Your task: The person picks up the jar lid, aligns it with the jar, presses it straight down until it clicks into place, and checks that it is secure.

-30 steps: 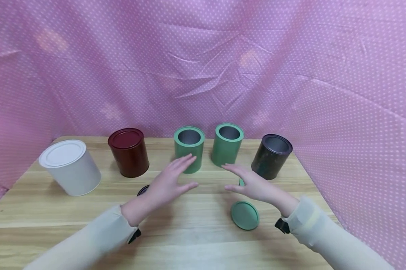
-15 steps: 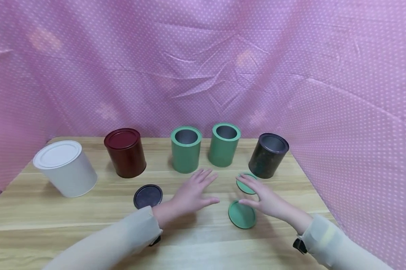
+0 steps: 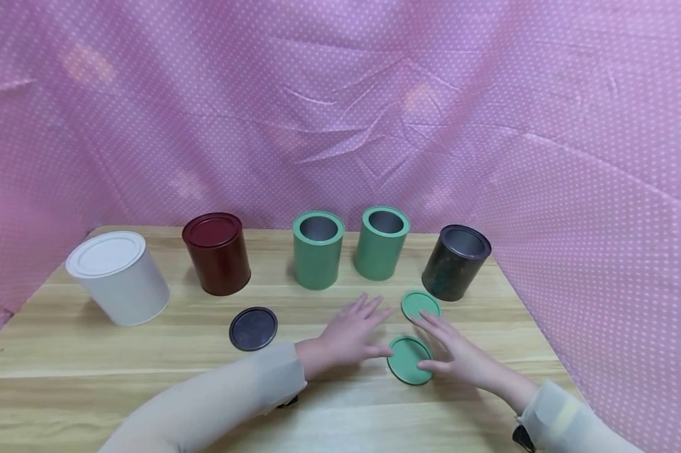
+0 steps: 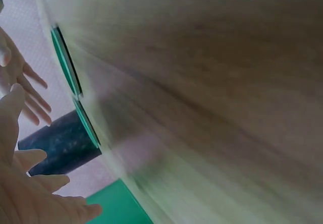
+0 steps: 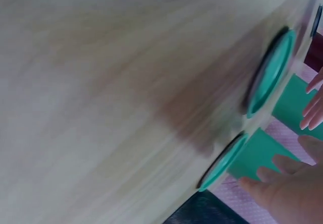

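Observation:
My left hand [image 3: 348, 333] hovers above the table with its fingers spread, holding nothing. Its thumb reaches to the left edge of the nearer green lid [image 3: 409, 360] in the head view. On the other side my right hand [image 3: 459, 352], also spread and holding nothing, overlaps that lid's right edge with its thumb. The right fingertips overlap the farther green lid [image 3: 420, 304]. Both lids lie flat on the wood, as the right wrist view shows with the nearer lid [image 5: 272, 72]. Behind the hands stand two uncovered green cans, one left [image 3: 317, 251] and one right [image 3: 382, 244].
An uncovered black can [image 3: 455, 263] stands at the right, near the pink dotted curtain [image 3: 340, 113]. A black lid [image 3: 253, 328] lies left of the left forearm. Farther left are a lidded dark red can [image 3: 218, 255] and a lidded white can [image 3: 119, 278].
Both hands have come down toward the table and the green lids. My left hand has also shifted right, uncovering the black lid. Cans and lids have stayed in place.

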The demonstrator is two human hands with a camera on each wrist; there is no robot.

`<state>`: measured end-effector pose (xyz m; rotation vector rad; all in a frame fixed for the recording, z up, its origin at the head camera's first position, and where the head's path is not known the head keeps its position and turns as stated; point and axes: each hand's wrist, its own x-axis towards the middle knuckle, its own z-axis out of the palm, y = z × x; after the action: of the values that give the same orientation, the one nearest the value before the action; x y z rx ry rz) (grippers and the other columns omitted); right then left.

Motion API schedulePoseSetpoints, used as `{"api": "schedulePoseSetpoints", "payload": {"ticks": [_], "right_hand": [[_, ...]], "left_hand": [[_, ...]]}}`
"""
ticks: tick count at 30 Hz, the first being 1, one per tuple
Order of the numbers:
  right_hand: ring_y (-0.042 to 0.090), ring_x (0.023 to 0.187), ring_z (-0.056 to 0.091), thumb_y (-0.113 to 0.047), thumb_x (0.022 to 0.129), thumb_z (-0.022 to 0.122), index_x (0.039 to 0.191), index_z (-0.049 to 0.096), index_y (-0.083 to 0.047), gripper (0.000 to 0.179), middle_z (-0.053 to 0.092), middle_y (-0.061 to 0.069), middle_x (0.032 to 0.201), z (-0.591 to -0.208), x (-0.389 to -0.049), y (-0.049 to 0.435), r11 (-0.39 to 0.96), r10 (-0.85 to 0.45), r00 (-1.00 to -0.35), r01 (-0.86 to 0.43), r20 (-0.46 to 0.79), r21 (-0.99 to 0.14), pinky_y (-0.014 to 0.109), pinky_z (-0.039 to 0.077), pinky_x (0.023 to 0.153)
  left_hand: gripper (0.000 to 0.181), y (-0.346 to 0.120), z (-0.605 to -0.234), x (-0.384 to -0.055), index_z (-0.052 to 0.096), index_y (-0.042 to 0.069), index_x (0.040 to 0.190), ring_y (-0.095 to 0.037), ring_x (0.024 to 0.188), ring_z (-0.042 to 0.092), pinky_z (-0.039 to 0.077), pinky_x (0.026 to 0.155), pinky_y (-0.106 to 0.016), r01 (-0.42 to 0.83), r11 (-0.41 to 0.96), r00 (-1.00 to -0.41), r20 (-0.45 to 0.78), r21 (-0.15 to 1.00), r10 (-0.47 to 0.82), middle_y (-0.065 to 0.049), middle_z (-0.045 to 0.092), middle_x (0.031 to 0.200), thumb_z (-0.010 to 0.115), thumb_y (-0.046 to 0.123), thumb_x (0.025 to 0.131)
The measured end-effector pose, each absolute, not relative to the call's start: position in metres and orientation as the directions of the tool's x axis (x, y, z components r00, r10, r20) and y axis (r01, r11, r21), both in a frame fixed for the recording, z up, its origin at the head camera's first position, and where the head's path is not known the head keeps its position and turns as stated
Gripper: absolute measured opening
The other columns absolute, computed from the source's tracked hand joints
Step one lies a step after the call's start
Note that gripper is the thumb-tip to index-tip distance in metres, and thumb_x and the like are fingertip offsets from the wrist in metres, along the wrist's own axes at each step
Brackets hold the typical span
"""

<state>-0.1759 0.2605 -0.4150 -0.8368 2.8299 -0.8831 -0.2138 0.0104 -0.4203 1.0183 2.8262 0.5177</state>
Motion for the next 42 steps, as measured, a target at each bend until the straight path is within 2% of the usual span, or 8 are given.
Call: {"api": "schedulePoseSetpoints", "payload": {"ticks": [4,12,23,35,42], "right_hand": [[0.056,0.133,0.031,-0.030,0.080,0.077,0.143,0.042,0.000,0.078,0.032,0.033,0.148,-0.421,-0.174,0.268,0.677,-0.536,-0.840,-0.487,0.084,-0.551,0.071,0.032,0.101],[0.056,0.135,0.026,-0.038,0.080,0.076,0.144,0.042,-0.002,0.081,0.029,0.033,0.150,-0.434,-0.171,0.278,0.665,-0.570,-0.820,-0.499,0.053,-0.555,0.071,0.029,0.102],[0.057,0.135,0.027,-0.037,0.080,0.076,0.146,0.039,-0.003,0.083,0.027,0.035,0.150,-0.439,-0.171,0.281,0.660,-0.576,-0.816,-0.497,0.045,-0.563,0.072,0.030,0.101],[0.056,0.134,0.028,-0.040,0.081,0.074,0.144,0.040,0.001,0.083,0.028,0.035,0.149,-0.440,-0.172,0.279,0.670,-0.574,-0.819,-0.486,0.024,-0.562,0.070,0.029,0.102],[0.056,0.134,0.029,-0.039,0.080,0.075,0.143,0.040,0.001,0.083,0.029,0.035,0.149,-0.440,-0.174,0.278,0.674,-0.568,-0.822,-0.485,0.028,-0.557,0.070,0.030,0.102]], "left_hand": [[0.082,0.016,-0.426,-0.211,0.034,0.022,0.151,-0.041,0.146,0.018,0.027,0.114,-0.058,0.611,0.727,-0.764,-0.006,0.313,0.645,-0.012,0.023,0.160,0.061,0.061,0.085],[0.086,0.022,-0.434,-0.206,0.031,0.024,0.152,-0.041,0.147,0.016,0.024,0.116,-0.057,0.596,0.736,-0.758,-0.080,0.320,0.648,-0.013,0.021,0.160,0.060,0.065,0.083],[0.092,0.029,-0.428,-0.203,0.025,0.026,0.154,-0.039,0.147,0.017,0.023,0.117,-0.055,0.577,0.764,-0.752,-0.176,0.290,0.635,-0.011,0.019,0.161,0.060,0.068,0.081],[0.091,0.030,-0.433,-0.205,0.028,0.025,0.153,-0.037,0.148,0.016,0.025,0.116,-0.057,0.574,0.762,-0.736,-0.218,0.301,0.641,-0.011,0.020,0.161,0.062,0.067,0.081],[0.090,0.032,-0.430,-0.203,0.032,0.022,0.152,-0.037,0.147,0.018,0.025,0.116,-0.054,0.572,0.775,-0.746,-0.223,0.269,0.628,-0.011,0.023,0.160,0.064,0.065,0.080]]}}
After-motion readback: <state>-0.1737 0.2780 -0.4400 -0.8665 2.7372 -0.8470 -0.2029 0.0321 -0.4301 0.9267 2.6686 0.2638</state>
